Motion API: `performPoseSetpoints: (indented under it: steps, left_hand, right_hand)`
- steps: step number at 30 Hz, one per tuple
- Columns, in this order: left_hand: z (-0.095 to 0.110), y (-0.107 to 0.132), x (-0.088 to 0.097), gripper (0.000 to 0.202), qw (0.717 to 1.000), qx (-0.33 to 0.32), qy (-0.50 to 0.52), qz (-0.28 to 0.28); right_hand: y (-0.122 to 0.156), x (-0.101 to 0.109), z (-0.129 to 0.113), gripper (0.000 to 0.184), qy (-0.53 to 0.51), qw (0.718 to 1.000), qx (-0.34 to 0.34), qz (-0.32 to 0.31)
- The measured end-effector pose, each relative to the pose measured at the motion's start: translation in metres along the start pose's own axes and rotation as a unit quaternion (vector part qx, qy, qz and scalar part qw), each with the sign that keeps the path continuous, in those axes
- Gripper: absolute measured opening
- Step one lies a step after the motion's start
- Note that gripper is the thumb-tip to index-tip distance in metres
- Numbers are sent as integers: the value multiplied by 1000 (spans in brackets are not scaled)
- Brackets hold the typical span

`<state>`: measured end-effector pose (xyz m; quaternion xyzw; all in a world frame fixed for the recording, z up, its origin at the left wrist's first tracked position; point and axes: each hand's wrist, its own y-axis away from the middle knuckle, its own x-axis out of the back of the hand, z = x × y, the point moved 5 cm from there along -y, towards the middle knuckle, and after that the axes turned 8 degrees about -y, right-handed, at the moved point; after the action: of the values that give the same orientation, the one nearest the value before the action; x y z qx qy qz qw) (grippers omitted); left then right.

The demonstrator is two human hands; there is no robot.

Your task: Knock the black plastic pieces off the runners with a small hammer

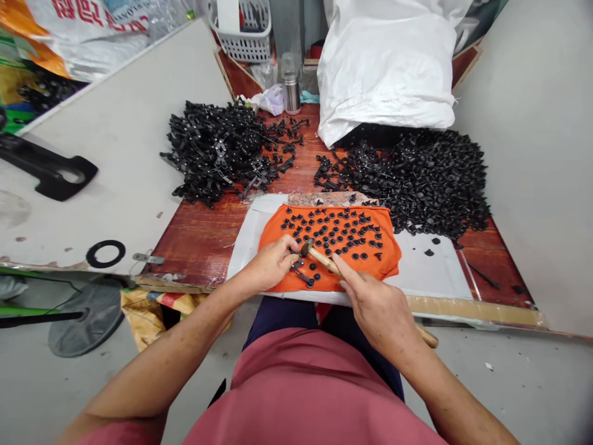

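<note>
The left hand [274,262] has its thumb and fingers pinched together on a black linked part [304,275], which lies at the near left of an orange cloth [393,253], just in front of the person. The right hand [377,306] is wrapped around the wooden handle of a hammer [325,261]; the hammer's dark head sits right beside the left fingertips, though whether it touches the part is too small to tell. Small black round pieces [356,256] are spread in loose rows over the cloth, many with a short stem pointing up. The cloth covers part of a speckled slab [303,199], whose far edge shows, and a white sheet [440,266] extends on both sides of it over the reddish-brown surface [194,232]. Beyond, to the left, stands a tangled heap of black linked parts [215,148]; to the right is a wide mound of black pieces [430,182], with a white sack [389,62] behind it. Between them, farther back, a metal flask [291,94] stands upright near a pale basket [245,46].
</note>
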<state>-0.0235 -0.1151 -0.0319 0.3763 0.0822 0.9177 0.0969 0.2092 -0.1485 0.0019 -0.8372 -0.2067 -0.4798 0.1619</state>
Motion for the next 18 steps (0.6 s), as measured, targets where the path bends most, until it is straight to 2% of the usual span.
performPoseSetpoints:
  steps: [4,8,10,12,14,16,18]
  left_hand:
    - [0,1,1,4,1000,-8,1,0]
    - [2,1,2,1,1000,-4,-7,2]
    - [3,3,1,4,1000,2,-7,4]
    - [6,6,1,7,1000,0,-9,-3]
    - [13,12,4,13,1000,-15,-17,-21]
    - [22,17,17,20,998,-35,-31,-38]
    - [30,17,48,29,997,-41,-63,-25]
  right_hand:
    - [0,3,-2,55,7,1000,10,21]
    - [-5,0,-3,53,85,996,-2,-18]
    - [-6,4,-4,53,37,999,10,-14]
    - [-5,13,-1,53,-60,998,15,15]
    - [1,23,11,52,-138,989,-10,54]
    - [11,29,32,50,-167,980,-61,85]
    - [23,29,56,50,-183,972,-112,99]
